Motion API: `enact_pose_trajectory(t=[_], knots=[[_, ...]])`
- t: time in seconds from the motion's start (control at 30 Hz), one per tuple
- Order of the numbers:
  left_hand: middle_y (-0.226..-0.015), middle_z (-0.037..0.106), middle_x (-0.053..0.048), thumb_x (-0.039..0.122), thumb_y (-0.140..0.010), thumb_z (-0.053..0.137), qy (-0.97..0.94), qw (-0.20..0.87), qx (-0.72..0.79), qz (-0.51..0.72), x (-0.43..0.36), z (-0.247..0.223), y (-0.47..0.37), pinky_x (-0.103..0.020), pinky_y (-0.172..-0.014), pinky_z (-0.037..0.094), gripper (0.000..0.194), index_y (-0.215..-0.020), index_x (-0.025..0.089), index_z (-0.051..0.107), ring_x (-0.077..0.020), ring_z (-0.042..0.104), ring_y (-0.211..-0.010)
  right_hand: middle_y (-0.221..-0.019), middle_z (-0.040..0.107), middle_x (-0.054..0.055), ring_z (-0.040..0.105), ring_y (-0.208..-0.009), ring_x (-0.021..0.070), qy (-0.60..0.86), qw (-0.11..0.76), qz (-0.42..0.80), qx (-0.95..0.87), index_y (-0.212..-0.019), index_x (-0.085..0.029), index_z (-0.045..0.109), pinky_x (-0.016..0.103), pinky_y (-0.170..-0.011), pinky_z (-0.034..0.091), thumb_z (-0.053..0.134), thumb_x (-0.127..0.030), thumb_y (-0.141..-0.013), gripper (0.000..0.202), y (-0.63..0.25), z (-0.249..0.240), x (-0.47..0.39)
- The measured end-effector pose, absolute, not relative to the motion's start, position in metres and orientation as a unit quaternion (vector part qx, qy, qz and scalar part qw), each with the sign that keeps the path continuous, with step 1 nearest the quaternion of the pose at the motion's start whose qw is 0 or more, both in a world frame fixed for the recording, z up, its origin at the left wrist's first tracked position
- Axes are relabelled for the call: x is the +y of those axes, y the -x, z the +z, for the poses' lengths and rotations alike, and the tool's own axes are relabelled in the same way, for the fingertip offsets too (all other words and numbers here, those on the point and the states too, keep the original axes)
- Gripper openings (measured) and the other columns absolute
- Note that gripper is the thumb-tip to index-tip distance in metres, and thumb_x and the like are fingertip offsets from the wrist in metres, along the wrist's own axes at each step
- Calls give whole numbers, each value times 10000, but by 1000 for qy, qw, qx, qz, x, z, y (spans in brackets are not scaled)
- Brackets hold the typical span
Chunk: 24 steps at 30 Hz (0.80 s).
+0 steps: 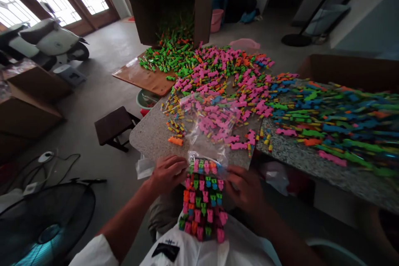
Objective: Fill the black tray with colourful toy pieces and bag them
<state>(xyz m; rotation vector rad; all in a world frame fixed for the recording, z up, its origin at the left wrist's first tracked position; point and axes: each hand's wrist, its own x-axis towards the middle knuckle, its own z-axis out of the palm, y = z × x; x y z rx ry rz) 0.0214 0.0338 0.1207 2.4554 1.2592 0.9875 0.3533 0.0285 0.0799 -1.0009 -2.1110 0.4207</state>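
Note:
My left hand (171, 172) pinches the left edge of a clear plastic bag (208, 149), and my right hand (245, 185) grips its right edge. The upper part of the bag lies over the table's near edge, above pink pieces. Rows of small pink, green, orange and blue plastic pieces (202, 197) run down from between my hands onto my lap. A heap of pink toy pieces (218, 120) covers the stone table (146, 135) just beyond. One orange piece (175, 141) lies near the left side of the bag.
A tipped cardboard box (202, 16) spills green pieces onto a brown board (134, 72). Long multicoloured pieces (343, 129) cover the right table. A dark stool (115, 126) and a fan (46, 220) stand at left. A scooter (56, 41) is farther back.

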Motion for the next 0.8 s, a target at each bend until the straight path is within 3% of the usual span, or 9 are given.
enact_pose_trajectory(t=[0.17,0.33,0.47,0.63,0.8], knots=[[-1008,827,-72,203,-996,671,-808,154,450,348,21,119,-17,-255,-827,622,118,-1077,242,748,-152,781,-874,-1085,812,70,795,-965,208,392,367,219,-815,-1031,-272,730,338,-829,642,642,-222,-1021,102,-345,88,22],[-987,775,-101,369,-1046,631,-690,350,499,391,23,115,-18,-244,-699,617,207,-986,200,733,-156,749,-815,-964,794,48,781,-871,210,416,379,302,-770,-951,-278,687,337,-752,623,617,-239,-1012,101,-327,104,28],[-1008,712,-88,416,-1060,617,-617,473,491,394,19,110,-15,-242,-633,622,251,-971,188,675,-147,739,-765,-946,780,39,771,-841,197,409,411,288,-762,-957,-276,674,321,-742,616,620,-214,-1012,99,-322,108,33],[-1015,739,-92,235,-1047,628,-733,309,474,379,6,115,-13,-282,-795,621,74,-1032,213,697,-166,732,-908,-1014,813,47,789,-879,194,382,411,204,-802,-997,-272,716,304,-757,621,656,-193,-999,99,-334,92,27],[-1055,776,-86,155,-1027,617,-780,186,475,363,-9,102,-19,-281,-804,606,150,-1133,244,675,-163,747,-916,-1021,824,70,792,-872,198,399,353,216,-818,-985,-262,740,313,-777,623,626,-233,-1031,126,-346,72,21]])
